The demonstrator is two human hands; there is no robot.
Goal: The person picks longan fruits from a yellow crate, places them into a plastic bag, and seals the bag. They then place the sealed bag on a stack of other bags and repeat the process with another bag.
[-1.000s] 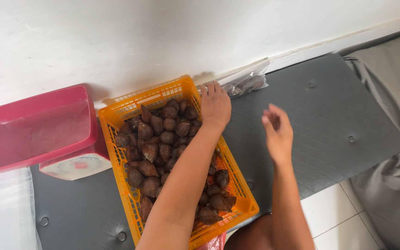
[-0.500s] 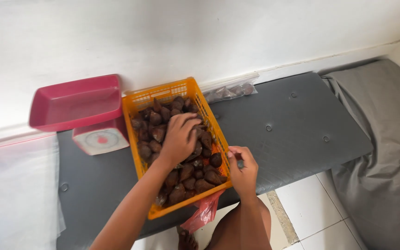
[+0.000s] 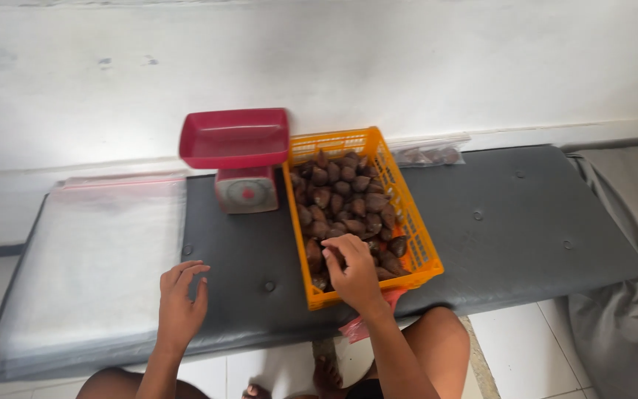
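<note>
An orange plastic basket [image 3: 419, 244] full of brown scaly fruits [image 3: 341, 196] sits on a dark grey padded bench [image 3: 511, 222]. My right hand [image 3: 354, 277] is inside the basket's near end, with its fingers bent down onto the fruits; whether it grips one is hidden. My left hand [image 3: 181, 301] rests on the bench left of the basket, fingers apart and holding nothing. It lies beside a stack of clear plastic bags [image 3: 90, 258].
A small kitchen scale with a red tray [image 3: 236, 140] stands just left of the basket's far end. A clear bag holding a few fruits [image 3: 428, 155] lies against the white wall. Grey cloth [image 3: 629, 244] drapes at the right. My knees and white floor tiles show below the bench.
My left hand has come out of the basket and moved left onto the bench. My right hand has moved from the basket's right rim into its near end. The view has shifted and widened.
</note>
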